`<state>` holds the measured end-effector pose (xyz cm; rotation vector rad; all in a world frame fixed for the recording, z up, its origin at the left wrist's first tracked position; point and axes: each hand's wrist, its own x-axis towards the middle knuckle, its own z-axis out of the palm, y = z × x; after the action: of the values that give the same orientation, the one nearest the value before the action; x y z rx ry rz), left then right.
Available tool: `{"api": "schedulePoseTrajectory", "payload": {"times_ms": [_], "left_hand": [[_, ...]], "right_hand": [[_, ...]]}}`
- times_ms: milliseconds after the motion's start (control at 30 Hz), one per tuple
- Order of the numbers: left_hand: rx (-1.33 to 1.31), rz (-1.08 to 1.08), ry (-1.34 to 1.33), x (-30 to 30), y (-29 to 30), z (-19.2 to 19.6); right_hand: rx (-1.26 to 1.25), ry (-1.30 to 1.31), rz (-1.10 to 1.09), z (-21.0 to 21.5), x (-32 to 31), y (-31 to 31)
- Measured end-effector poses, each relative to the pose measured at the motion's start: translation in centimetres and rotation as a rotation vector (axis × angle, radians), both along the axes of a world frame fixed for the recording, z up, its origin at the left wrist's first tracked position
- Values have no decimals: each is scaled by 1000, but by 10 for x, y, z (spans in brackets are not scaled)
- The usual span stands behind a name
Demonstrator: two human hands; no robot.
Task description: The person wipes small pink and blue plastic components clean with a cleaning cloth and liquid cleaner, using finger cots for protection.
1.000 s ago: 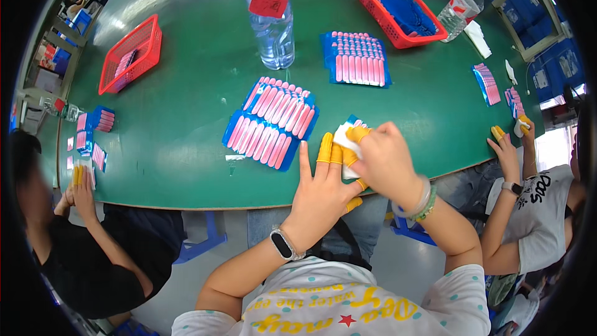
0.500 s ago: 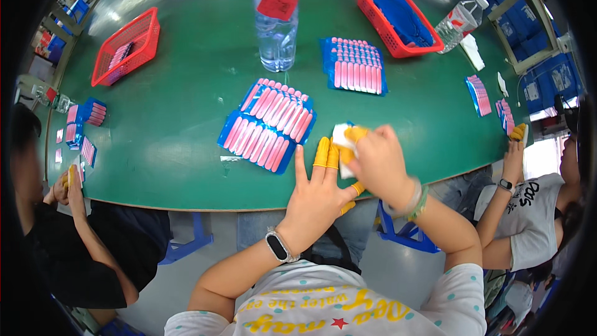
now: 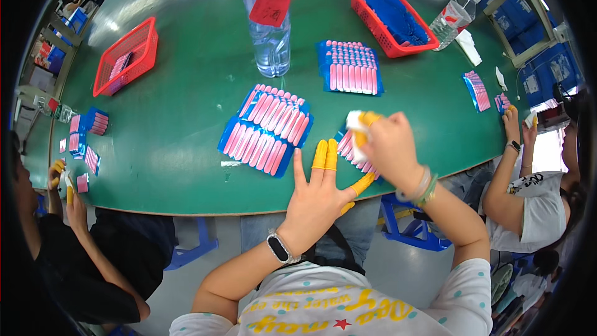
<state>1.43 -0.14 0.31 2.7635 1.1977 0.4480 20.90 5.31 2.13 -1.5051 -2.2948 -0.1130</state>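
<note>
My left hand (image 3: 317,190) lies with spread fingers at the table's near edge, yellow finger cots on several fingertips. Its fingers press along the left and lower edges of a small blue sheet (image 3: 344,144) bearing a row of pink rounded strips. My right hand (image 3: 390,144), also in yellow cots, pinches a folded white wipe (image 3: 355,122) over that sheet's upper part and hides some of it. Just left of my hands lie overlapping blue sheets of long pink strips (image 3: 264,127). Farther back is another stack of pink-strip sheets (image 3: 352,67).
A tall clear bottle (image 3: 269,37) with a red label stands mid-table. Red baskets sit at the left (image 3: 127,56) and the back right (image 3: 398,40), the latter holding blue sheets. Beside it stands a water bottle (image 3: 457,18). Co-workers handle similar pieces on both sides.
My right hand has moved up and slightly right with the wipe, uncovering pink strips on the small sheet. My left hand stays nearly in place. Both co-workers' hands have moved apart.
</note>
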Motion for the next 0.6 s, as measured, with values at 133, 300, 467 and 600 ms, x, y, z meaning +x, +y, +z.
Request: {"api": "schedulePoseTrajectory", "payload": {"times_ms": [133,300,467,600], "left_hand": [[-10,-24,36,0,-1,-2],[22,1,8,2,0,-1],[18,18,15,3,1,5],[-40,5,10,7,1,2]], "right_hand": [[-34,13,148,2,2,-19],[32,-22,54,-1,3,-12],[113,38,25,4,14,-4],[57,-27,-96,-2,32,-2]]}}
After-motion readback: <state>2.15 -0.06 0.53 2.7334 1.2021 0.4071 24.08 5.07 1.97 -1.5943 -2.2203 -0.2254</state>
